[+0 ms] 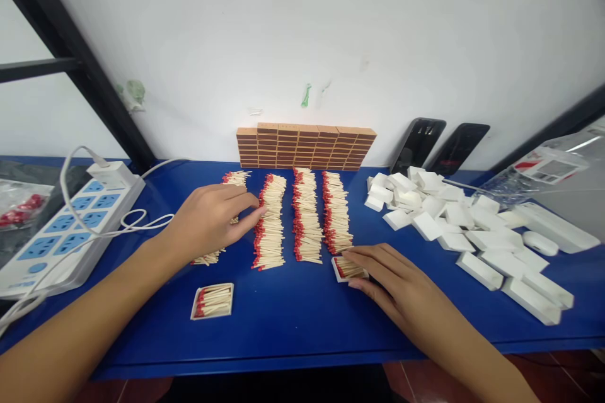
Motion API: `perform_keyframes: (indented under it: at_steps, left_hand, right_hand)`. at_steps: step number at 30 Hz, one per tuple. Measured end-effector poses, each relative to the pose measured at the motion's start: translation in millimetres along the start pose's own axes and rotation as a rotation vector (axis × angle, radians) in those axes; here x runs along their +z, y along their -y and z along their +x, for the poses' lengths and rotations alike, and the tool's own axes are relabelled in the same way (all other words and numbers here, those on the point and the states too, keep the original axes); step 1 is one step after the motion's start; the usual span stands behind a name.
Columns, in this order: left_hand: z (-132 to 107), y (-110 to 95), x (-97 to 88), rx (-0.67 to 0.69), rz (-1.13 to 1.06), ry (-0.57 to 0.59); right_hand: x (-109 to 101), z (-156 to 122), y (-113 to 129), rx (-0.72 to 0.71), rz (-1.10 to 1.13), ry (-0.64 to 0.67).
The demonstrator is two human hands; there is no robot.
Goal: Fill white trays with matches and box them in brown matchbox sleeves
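Between power strip (pixel 75 227) and white boxes (pixel 458 214), right hand (pixel 401 277) pinches match tray (pixel 336 269); left hand (pixel 212 214) half-curled, hold unclear.

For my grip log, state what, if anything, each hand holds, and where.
The right hand holds a matchbox tray by its right end; whether the left hand holds matches cannot be told.

Saw a white power strip (pixel 70 241) at nine o'clock, green mark (pixel 305 96) at twelve, plastic bag (pixel 551 168) at three.

The glossy, flat blue tabletop (pixel 283 321) is viewed closely from head height, downward. The smudged white wall (pixel 302 25) is faced.
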State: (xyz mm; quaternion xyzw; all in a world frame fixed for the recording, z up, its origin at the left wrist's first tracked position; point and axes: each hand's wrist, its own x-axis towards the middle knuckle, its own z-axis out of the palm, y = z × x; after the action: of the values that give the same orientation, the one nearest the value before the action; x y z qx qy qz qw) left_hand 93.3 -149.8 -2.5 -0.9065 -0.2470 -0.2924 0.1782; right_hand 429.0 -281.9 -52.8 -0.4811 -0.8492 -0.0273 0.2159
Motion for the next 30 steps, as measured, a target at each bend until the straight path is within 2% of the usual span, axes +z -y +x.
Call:
perform_keyframes:
  at_steps: [7, 15, 22, 30]
  left_hand:
    - [1, -1, -0.1, 0.006, -0.002, -0.004]
    - [0, -1, -0.4, 0.012, 0.002, -0.018]
    - [0, -1, -0.7, 0.014, -0.001, -0.031]
    - [-1, -2, -1.6, 0.005, -0.009, -0.021]
  right_hand:
    - [-1, -10, -2, -0.06, -0.089, -0.021]
    - [-4, 1, 4, -0.039, -0.033, 0.007]
    - [0, 4, 2, -0.015, -0.069, 0.05]
    - [-6, 11, 0, 0.054, 0.034, 0.089]
